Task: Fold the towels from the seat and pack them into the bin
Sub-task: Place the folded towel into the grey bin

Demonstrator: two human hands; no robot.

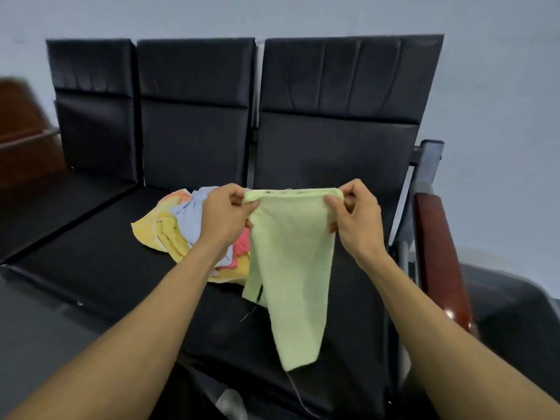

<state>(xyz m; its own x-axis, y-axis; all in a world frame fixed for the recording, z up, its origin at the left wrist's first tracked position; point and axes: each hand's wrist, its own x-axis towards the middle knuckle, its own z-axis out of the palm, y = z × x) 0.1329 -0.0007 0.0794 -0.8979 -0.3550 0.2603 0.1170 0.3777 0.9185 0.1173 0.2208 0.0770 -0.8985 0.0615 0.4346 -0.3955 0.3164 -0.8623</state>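
Observation:
A pale green towel (291,262) hangs in the air over the black seat (100,262), doubled over along its top edge. My left hand (225,215) pinches the towel's top left corner. My right hand (356,215) pinches the top right corner. The towel's lower end tapers down to a loose thread near the seat's front edge. Behind my left forearm a heap of crumpled towels (169,228), yellow, light blue and pink, lies on the middle seat. No bin is in view.
The bench has three black padded backrests (194,116) against a grey wall. A reddish-brown armrest (436,256) on a metal post stands at the right. A dark rounded object (515,313) sits beyond it. Brown wooden furniture (21,128) is at the far left.

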